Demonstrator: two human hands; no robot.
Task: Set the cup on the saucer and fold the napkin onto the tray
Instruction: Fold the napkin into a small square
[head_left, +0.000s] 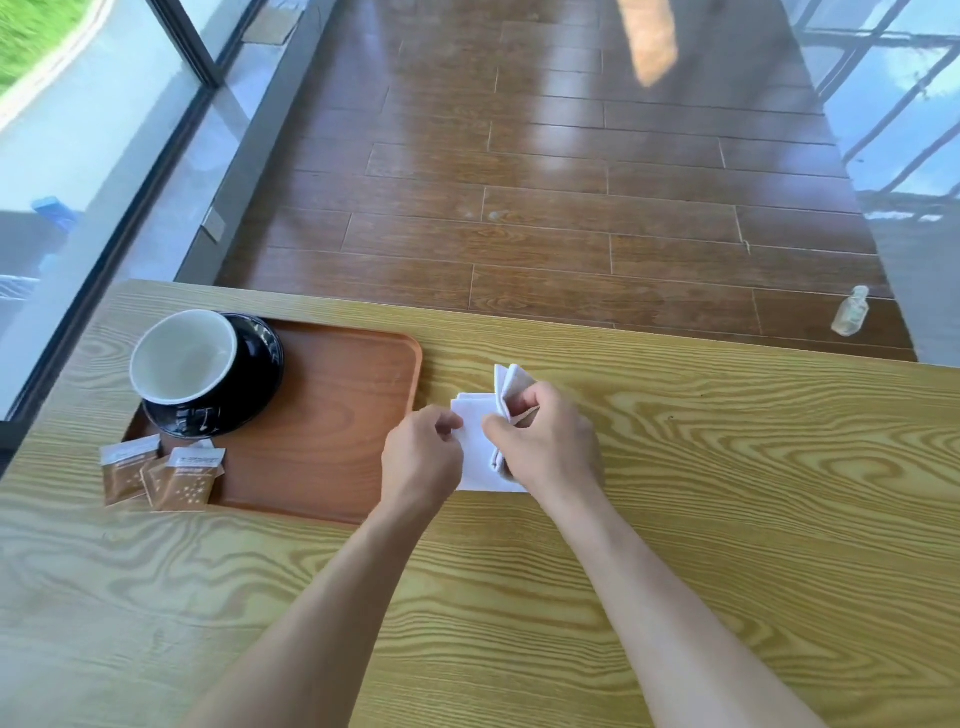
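A black cup (184, 358) with a white inside stands on a black saucer (260, 364) at the far left end of the brown tray (332, 415). The white napkin (480, 447) lies on the wooden table just right of the tray, partly folded, with one flap raised. My left hand (423, 457) pinches the napkin's left edge. My right hand (545, 436) grips the raised folded part. Both hands hide much of the napkin.
Three brown sachets (161, 475) lie at the tray's near left corner. The yellow wooden table (727, 493) ends at a far edge above a brown plank floor. A small clear bottle (851, 310) lies on the floor at right. Glass walls run along the left.
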